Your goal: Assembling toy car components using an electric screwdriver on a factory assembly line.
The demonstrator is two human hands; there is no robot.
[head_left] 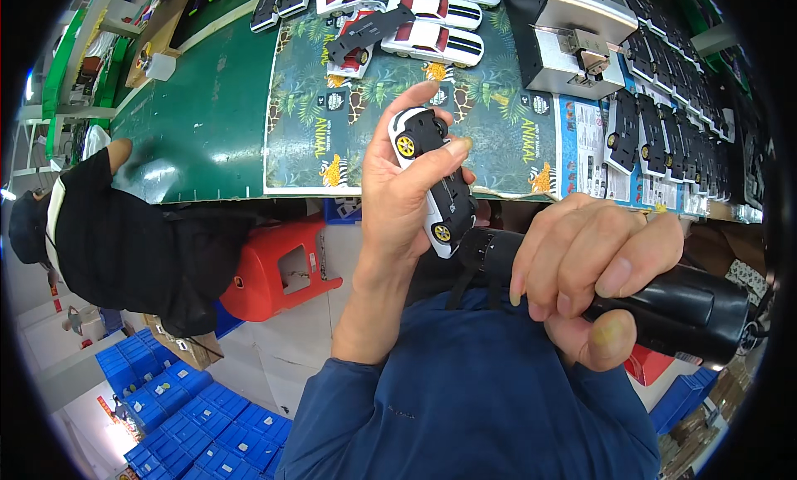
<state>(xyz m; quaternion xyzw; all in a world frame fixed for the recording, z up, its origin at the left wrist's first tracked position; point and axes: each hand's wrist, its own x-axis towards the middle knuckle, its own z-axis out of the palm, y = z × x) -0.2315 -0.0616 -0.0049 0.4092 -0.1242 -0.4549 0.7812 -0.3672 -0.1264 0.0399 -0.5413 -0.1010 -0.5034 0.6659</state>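
A white toy car (pixel 449 199) with yellow wheels is gripped in my left hand (pixel 407 177), its black underside turned up toward me. Wrapped around a black electric screwdriver (pixel 685 310) is my right hand (pixel 594 268). The screwdriver's nose lies at the lower end of the toy car's underside; whether the bit touches a screw is hidden. Beyond my left hand, several white toy cars (pixel 433 42) with black stripes and red interiors stand on the bench. A loose black chassis plate (pixel 370 34) rests across them.
A printed mat (pixel 297 115) covers part of the green bench (pixel 195 140). A metal fixture (pixel 573 48) stands at the back right, beside rows of black car undersides (pixel 656 140). On the left are a person in black (pixel 133 239) and a red stool (pixel 278 268); blue crates (pixel 199 418) sit below.
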